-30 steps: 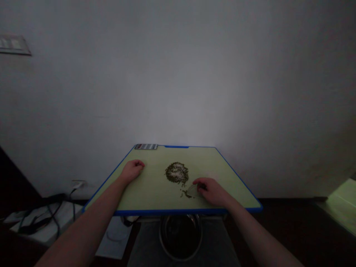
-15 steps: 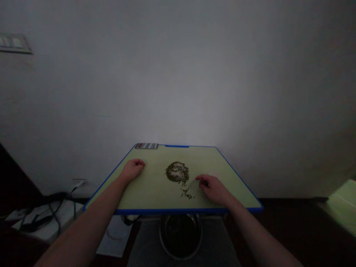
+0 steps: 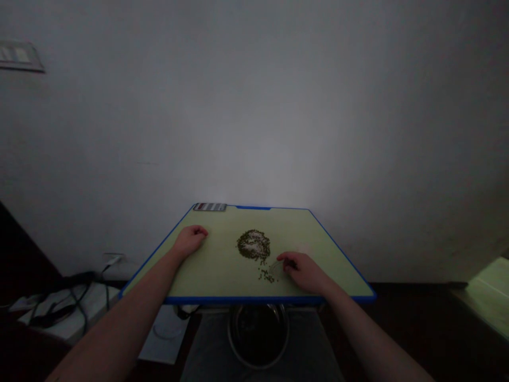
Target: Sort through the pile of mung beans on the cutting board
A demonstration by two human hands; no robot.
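Pinching a clear object [image 3: 274, 268], the right grip [image 3: 284, 263] flanks scattered grains [image 3: 266, 276]; left grip [image 3: 191, 240] unclear.

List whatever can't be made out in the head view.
In the head view:
See-through thing: the right hand hides its gripped part.
Left hand: its back hides the palm.
Phone: screen text too small.
Bowl: the table hides its far side; inside too dark.
Wall switch: cut off by the left edge.

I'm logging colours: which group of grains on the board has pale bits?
The larger, round heap near the middle of the board: pale bits show across its centre. The smaller, looser scatter shows none clearly.
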